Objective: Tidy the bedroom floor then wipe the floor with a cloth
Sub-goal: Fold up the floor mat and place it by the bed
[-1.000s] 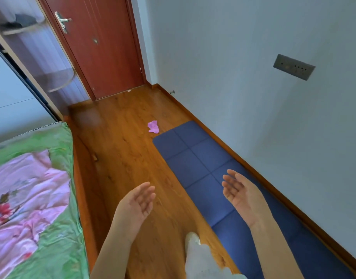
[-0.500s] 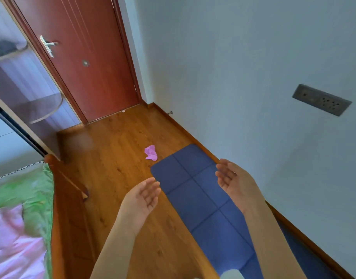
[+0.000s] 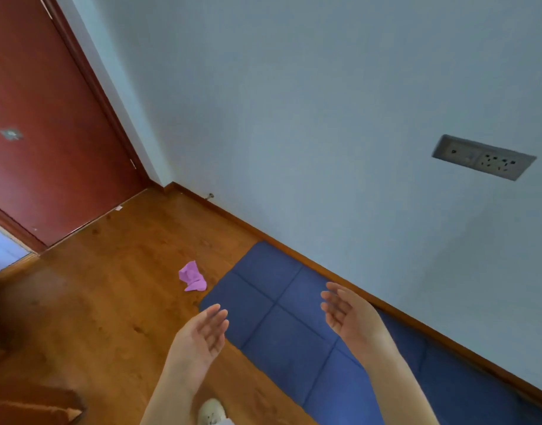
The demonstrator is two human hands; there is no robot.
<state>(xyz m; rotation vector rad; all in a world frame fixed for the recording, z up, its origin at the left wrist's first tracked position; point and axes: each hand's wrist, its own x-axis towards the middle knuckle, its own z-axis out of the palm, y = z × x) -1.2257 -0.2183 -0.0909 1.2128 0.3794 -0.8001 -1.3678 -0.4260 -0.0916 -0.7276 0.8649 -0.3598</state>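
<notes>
Beside blue mat (image 3: 282, 326): pink cloth (image 3: 192, 277)

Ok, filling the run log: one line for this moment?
left hand open, empty | right hand open, empty | pink cloth on floor beside blue mat

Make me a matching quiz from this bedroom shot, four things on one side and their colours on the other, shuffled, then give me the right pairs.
Things:
1. door
2. crumpled cloth
3. floor mat
4. wall socket plate

Colours:
A. dark blue
B. grey
C. reddish brown
D. pink-purple

Pairs: 1-C, 2-D, 3-A, 4-B
</notes>
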